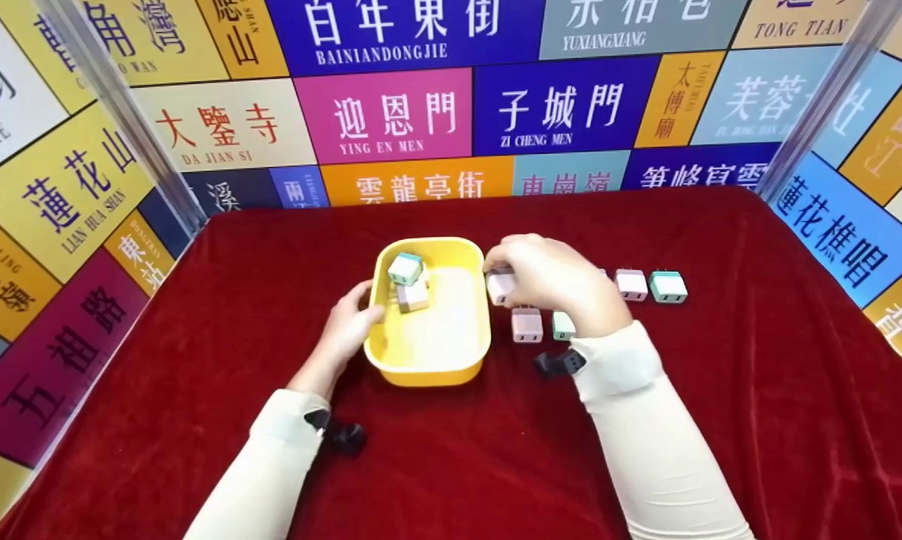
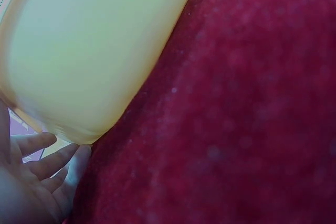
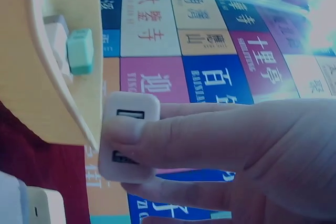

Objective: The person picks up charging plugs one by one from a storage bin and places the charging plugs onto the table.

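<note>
A yellow plastic bin [image 1: 428, 379] stands on the red cloth. My left hand [image 1: 349, 322] grips its left side, thumb over the rim and the other fingers along the outer wall; those fingertips show against the yellow wall in the left wrist view. Inside lie a green-and-white USB charger [image 1: 405, 268] and a white-and-grey one [image 1: 412, 297]. Just outside the bin's right rim, my right hand [image 1: 544, 274] pinches a pale USB charger [image 3: 131, 137] between thumb and fingers, its two ports facing the right wrist camera.
More chargers lie on the cloth to the right: a pinkish one [image 1: 527, 325], a green one [image 1: 564, 325] partly behind my right wrist, a white one [image 1: 631, 285] and a green-and-white one [image 1: 668, 286]. Behind the red-covered table [image 1: 271, 255] rises a wall of colourful signs [image 1: 391, 112].
</note>
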The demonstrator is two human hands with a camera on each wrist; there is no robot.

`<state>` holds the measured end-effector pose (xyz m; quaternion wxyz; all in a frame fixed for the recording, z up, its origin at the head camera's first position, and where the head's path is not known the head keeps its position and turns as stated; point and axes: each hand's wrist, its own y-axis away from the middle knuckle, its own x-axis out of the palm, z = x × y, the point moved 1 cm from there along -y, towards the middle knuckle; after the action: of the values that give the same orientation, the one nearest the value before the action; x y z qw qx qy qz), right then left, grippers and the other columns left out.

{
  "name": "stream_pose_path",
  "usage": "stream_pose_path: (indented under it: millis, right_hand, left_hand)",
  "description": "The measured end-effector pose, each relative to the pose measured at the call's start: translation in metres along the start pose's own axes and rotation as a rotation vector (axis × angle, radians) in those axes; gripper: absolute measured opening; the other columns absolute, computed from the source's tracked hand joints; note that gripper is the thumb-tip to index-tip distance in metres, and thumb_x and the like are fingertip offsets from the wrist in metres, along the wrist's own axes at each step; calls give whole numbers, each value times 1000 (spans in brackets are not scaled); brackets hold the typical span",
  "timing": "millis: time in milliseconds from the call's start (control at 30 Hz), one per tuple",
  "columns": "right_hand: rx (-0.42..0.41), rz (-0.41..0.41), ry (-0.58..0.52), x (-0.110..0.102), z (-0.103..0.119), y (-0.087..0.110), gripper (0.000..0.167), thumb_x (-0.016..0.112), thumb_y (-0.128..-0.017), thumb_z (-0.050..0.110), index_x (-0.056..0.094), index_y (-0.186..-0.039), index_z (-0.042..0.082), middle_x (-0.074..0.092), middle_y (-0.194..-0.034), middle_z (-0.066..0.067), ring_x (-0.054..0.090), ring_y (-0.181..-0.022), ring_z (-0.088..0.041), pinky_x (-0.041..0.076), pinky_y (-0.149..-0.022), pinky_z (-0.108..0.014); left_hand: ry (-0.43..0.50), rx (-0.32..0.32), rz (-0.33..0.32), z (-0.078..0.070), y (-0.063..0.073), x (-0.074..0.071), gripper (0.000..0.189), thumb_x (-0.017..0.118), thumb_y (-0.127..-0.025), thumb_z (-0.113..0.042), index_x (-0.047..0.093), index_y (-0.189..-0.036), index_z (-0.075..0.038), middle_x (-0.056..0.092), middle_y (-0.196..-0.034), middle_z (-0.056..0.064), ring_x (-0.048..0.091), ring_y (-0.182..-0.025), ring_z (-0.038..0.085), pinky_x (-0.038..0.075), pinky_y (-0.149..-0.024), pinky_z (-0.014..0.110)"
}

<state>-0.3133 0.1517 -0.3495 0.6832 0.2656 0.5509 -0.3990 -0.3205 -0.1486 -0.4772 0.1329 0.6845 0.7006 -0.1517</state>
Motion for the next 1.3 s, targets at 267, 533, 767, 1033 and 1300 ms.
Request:
stream_pose_path:
  millis: [267,533,767,1033,1300]
  right_hand:
    - [71,36,-52,-8,-18,7,38,81,-83,5,79,-121,13,71,-118,-9,59,-109,-31,51,-98,-49]
    - [104,47,-54,-9,-25,7,35,84,-79,4,81,-113,15,74,-108,-4,62,-102,-28,53,-93,-45]
    - [134,50,-55,-11,-34,11,39,84,-77,-1,80,-114,12,74,-109,-7,60,-102,-29,53,-92,-47]
    - [160,86,-100,-15,-46,16,38,84,-79,-1,78,-115,9,73,-107,-8,59,-100,-29,52,-88,-47]
    - [199,146,-119,-14,-55,17,43,85,-77,-1,77,-119,8,73,-108,-10,61,-101,-30,53,-91,-50]
  left_hand:
    - [-9,-1,1,1,0,0,60,57,-90,-8,58,-150,-3,68,-131,20,63,-112,29,51,-96,37]
    - [9,-6,8,0,0,-1,61,57,-91,-8,57,-152,-4,67,-134,20,62,-115,29,50,-98,39]
    - [0,-11,1,0,1,0,61,58,-90,-9,58,-151,-5,68,-132,19,63,-113,29,51,-96,38]
    - [13,-7,4,0,1,0,60,57,-90,-9,59,-150,-5,67,-132,19,63,-112,28,51,-95,37]
    - [14,-5,6,0,1,0,60,57,-91,-8,58,-151,-4,68,-130,19,62,-111,28,51,-94,36]
